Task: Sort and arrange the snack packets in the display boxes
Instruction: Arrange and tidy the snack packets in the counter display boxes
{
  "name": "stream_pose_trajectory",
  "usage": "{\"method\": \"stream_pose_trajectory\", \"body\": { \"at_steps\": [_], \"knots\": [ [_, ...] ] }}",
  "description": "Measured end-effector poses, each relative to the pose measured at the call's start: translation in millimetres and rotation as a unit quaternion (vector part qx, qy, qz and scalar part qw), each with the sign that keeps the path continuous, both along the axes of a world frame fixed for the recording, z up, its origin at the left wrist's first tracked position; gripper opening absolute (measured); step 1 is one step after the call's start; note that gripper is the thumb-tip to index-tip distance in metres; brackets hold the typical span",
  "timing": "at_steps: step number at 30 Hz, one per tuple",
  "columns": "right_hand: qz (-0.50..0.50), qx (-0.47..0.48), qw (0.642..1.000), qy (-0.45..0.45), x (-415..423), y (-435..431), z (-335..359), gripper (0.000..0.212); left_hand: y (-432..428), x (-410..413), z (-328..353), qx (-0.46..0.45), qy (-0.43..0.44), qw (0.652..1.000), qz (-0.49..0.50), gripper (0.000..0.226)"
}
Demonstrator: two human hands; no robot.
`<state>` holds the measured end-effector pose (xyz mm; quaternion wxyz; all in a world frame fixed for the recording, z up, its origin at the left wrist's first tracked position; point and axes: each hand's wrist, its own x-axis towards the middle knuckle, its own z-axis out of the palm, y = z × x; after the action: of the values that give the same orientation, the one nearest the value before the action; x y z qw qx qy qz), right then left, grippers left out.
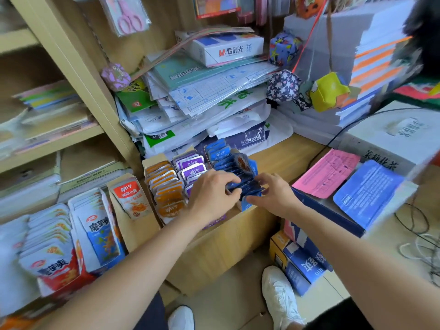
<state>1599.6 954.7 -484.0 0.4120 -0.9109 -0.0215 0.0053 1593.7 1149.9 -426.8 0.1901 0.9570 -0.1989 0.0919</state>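
At centre frame, squeezing blue packets (240, 181) together in the right row of the box (148, 163), left hand (210, 195) and right hand (273, 194) each gripping the bunch. Next, likely: settle them upright and even.

Single view, head-worn, wide-angle. Faces forward and down over the counter (285, 160). Close range: left hand (210, 195) and right hand (273, 195) at frame centre, gripping the blue packets (238, 170). Forearms enter from the lower edge. White shoe (281, 298) at bottom.
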Motion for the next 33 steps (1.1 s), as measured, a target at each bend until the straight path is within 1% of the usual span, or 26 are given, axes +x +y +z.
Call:
{"method": "stream_pose_trajectory", "body": {
  "at_steps": [2,5,6,8,11,13,15,17,19,20,22,24,27,30,33],
  "knots": [
    [0.006,-0.003,1.000,0.007,3,-3,0,0.062,-12,17,2,0.018,0.027,0.999,0.012,0.033],
    [0.027,-0.011,0.999,0.017,8,-8,6,0.060,-24,33,1,0.065,0.097,0.993,0.007,0.052],
    [0.037,-0.013,0.999,0.026,11,-9,9,0.057,-25,37,1,0.072,0.115,0.991,0.006,0.056],
    [0.047,-0.008,0.997,0.053,16,-16,16,0.047,-22,40,0,0.072,0.126,0.990,-0.001,0.058],
    [0.044,0.051,0.994,0.082,20,-29,22,0.035,-12,41,-10,0.049,0.110,0.992,-0.027,0.049],
    [0.028,0.079,0.994,0.071,21,-31,24,0.029,-7,40,-16,0.027,0.093,0.995,-0.034,0.041],
    [-0.005,0.106,0.993,0.054,21,-27,24,0.023,-4,41,-19,0.026,0.083,0.995,-0.044,0.033],
    [-0.035,0.125,0.990,0.048,20,-19,22,0.023,-3,42,-23,0.038,0.053,0.996,-0.057,0.024],
    [-0.055,0.130,0.989,0.052,16,-14,19,0.026,-9,40,-29,0.019,0.012,0.998,-0.051,0.015],
    [-0.060,0.121,0.989,0.054,15,-9,20,0.027,-9,39,-32,-0.003,-0.002,0.999,-0.043,0.013],
    [-0.057,0.075,0.994,0.057,11,-3,25,0.030,-10,41,-36,-0.042,-0.008,0.998,-0.038,0.013],
    [-0.035,0.010,0.997,0.067,5,0,36,0.036,-11,45,-36,-0.067,0.007,0.996,-0.050,0.014],
    [-0.010,-0.073,0.993,0.097,-4,2,51,0.040,-10,53,-35,-0.077,0.043,0.993,-0.077,0.014],
    [-0.020,-0.099,0.989,0.104,-13,-2,52,0.041,-12,59,-37,-0.075,0.067,0.988,-0.114,0.014],
    [-0.030,-0.093,0.992,0.082,-25,-11,43,0.040,-15,63,-33,-0.070,0.104,0.981,-0.147,0.013]
  ]
}}
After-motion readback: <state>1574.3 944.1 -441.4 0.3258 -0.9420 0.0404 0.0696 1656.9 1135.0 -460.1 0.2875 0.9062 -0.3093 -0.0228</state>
